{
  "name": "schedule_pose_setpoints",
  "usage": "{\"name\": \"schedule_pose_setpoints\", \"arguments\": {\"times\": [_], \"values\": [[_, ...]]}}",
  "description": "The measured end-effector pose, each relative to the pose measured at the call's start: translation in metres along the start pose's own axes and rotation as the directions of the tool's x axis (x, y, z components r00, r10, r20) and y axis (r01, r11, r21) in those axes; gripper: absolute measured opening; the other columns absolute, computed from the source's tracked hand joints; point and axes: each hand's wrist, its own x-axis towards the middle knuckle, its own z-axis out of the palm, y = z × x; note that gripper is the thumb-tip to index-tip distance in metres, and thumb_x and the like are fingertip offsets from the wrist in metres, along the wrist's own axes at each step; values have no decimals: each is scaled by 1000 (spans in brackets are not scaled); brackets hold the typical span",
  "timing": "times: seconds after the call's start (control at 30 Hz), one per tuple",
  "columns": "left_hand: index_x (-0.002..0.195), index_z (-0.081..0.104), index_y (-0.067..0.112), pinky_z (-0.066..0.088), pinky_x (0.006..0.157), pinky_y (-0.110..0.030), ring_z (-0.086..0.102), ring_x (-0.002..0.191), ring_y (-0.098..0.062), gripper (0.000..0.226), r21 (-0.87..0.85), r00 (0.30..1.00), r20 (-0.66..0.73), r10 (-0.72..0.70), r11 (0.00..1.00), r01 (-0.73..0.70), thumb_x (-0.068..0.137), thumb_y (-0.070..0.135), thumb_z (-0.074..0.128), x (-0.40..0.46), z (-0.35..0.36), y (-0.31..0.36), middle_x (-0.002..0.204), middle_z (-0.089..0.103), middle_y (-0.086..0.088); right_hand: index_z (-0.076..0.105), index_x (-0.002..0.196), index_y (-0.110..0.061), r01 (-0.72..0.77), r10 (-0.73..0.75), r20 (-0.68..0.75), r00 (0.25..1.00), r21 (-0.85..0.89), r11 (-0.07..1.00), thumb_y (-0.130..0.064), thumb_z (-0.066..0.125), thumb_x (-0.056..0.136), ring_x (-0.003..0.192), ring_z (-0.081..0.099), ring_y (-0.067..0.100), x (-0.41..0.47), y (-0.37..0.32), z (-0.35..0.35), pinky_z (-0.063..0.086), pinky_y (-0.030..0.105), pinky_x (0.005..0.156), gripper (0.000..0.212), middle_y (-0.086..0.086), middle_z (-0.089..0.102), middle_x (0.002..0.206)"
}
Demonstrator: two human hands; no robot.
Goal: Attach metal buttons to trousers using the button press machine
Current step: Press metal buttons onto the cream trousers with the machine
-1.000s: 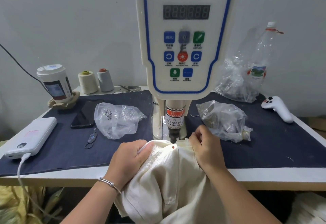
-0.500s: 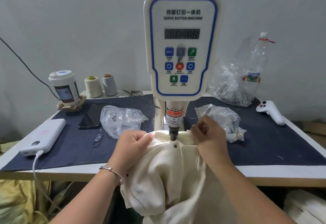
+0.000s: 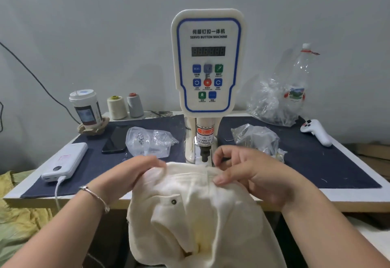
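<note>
A button press machine [image 3: 207,63] stands at the desk's [image 3: 348,196] centre back. Trousers [image 3: 196,215] hang over the front edge before it, held by both hands [image 3: 135,174]. Left lie a power bank [image 3: 65,161], phone [image 3: 115,140] and bag [image 3: 147,141]; right, possibly two bags [image 3: 255,139].

Garment workshop, button machine [image 3: 207,60], thread cones [image 3: 117,107]

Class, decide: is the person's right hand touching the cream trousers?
Touching. The head view shows the right hand pinching the waistband edge of the cream trousers, thumb pressed on the fabric.
</note>
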Motion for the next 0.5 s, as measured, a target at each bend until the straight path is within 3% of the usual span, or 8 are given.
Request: {"name": "schedule_pose_setpoints", "arguments": {"times": [0.1, 0.2, 0.27, 0.33, 0.4, 0.47, 0.5], "values": [[109, 72, 11, 49, 83, -32, 65, 94, -22, 81, 161, 958, 256, 133, 971, -178, 57, 72, 77, -17, 12, 33, 104, 69, -9, 52, 76, -17, 216, -241, -33, 970, -337, 916, 10, 71, 75, 62, 50, 19, 2, -12, 26, 39, 28, 55, 33, 8, 57, 70], [98, 74, 26, 55, 80, -35, 70, 88, -18, 50, 288, 934, 295, 204, 912, -290, 55, 51, 84, -32, 36, 60, 93, 74, -7, 50, 70, -21, 388, -494, -89, 865, -506, 770, 2, 76, 71, 57, 44, 13, 2, -16, 40, 36, 29, 58, 35, -2, 53, 61], [94, 74, 13, 55, 84, -50, 72, 86, -29, 49, 314, 940, 270, 210, 903, -292, 52, 35, 85, -39, 41, 64, 92, 74, -16, 53, 74, -22, 420, -541, -124, 832, -495, 760, -13, 86, 63, 57, 50, 11, -4, -17, 35, 42, 29, 58, 36, -3, 62, 67], [92, 71, 0, 56, 79, -48, 69, 82, -30, 44, 261, 935, 292, 202, 923, -281, 53, 19, 78, -45, 42, 63, 88, 71, -18, 58, 88, -28, 355, -423, -41, 905, -472, 807, -29, 90, 56, 70, 65, 13, -16, -18, 20, 51, 32, 65, 45, 0, 72, 87], [91, 71, -4, 58, 69, -38, 69, 80, -29, 37, 90, 935, 287, 210, 965, -244, 55, 2, 68, -50, 41, 59, 87, 71, -19, 61, 112, -21, 213, -149, 183, 972, -414, 885, -24, 87, 59, 95, 69, 26, -26, -14, 3, 55, 40, 80, 59, 11, 72, 107], [91, 70, -5, 59, 67, -36, 70, 79, -30, 40, -75, 944, 250, 215, 976, -203, 51, -2, 65, -51, 37, 56, 87, 70, -20, 60, 117, -1, 95, 65, 320, 945, -460, 883, -14, 82, 63, 108, 63, 40, -31, -1, -10, 51, 51, 94, 60, 25, 64, 118], [93, 69, -6, 60, 69, -37, 70, 80, -31, 45, -135, 948, 226, 224, 971, -197, 49, 1, 67, -49, 34, 54, 89, 70, -21, 62, 113, 4, 68, 102, 326, 940, -470, 880, -12, 81, 63, 109, 62, 43, -31, 5, -16, 49, 53, 96, 56, 28, 64, 117]]}}
